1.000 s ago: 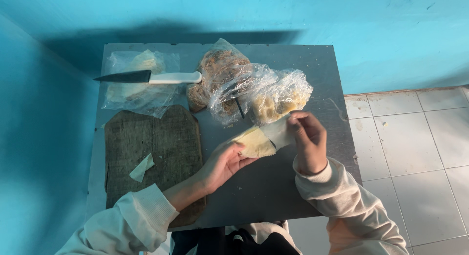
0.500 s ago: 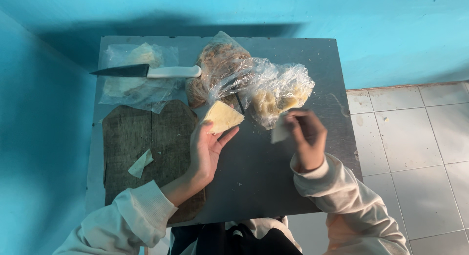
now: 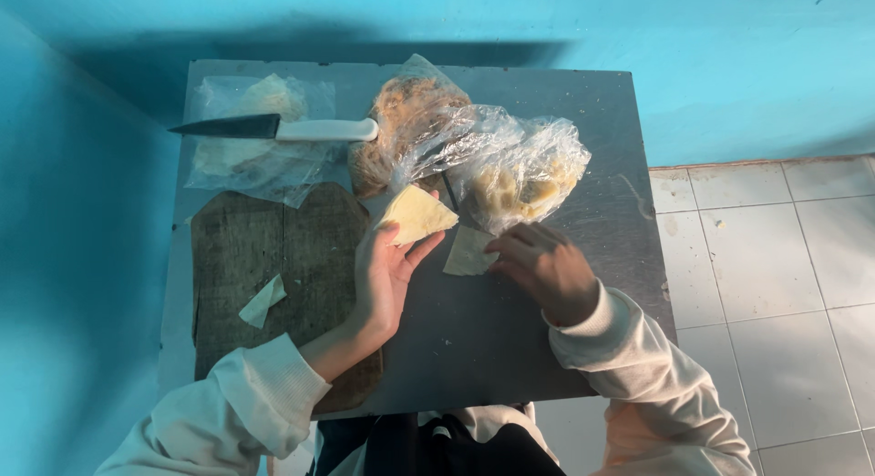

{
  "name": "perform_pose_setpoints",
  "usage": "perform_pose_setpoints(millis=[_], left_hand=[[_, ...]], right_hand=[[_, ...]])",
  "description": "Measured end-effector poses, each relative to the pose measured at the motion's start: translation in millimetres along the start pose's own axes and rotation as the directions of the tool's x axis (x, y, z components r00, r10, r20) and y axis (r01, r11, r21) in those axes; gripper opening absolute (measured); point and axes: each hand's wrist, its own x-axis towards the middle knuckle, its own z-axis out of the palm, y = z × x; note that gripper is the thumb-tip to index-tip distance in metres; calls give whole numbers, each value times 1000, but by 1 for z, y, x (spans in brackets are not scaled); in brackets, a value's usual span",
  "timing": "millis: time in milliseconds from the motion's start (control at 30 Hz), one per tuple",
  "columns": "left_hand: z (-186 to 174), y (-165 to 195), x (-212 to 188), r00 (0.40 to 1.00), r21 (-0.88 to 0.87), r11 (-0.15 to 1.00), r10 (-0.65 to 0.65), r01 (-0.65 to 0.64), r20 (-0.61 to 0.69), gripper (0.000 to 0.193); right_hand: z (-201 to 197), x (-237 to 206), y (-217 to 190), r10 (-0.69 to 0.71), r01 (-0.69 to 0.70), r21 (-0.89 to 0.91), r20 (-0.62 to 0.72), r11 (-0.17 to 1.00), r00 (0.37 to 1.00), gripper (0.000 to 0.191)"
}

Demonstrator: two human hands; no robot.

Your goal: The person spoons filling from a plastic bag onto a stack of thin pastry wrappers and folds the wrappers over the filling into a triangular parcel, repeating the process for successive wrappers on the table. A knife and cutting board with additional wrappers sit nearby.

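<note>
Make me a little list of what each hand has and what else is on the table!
left hand: holds a pale yellow wedge, palm up
right hand: fingers press a pale flat sheet on the table
table: dark grey metal top
wooden board: left of the hands, small pale scrap on it
knife: white handle, lying on a plastic bag
other bags: brown lump bag, yellow pieces bag
</note>
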Motion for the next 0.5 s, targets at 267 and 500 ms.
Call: perform_pose_setpoints(millis=[267, 500], left_hand=[[-2, -4, 1, 1000, 1, 1000, -7, 7, 6, 56], [-2, -3, 2, 997, -12, 999, -51, 52, 49, 58]], right_hand=[[26, 2, -13, -187, 180, -91, -68, 979, 980, 17], [33, 4, -15, -175, 164, -94, -124, 982, 977, 15]])
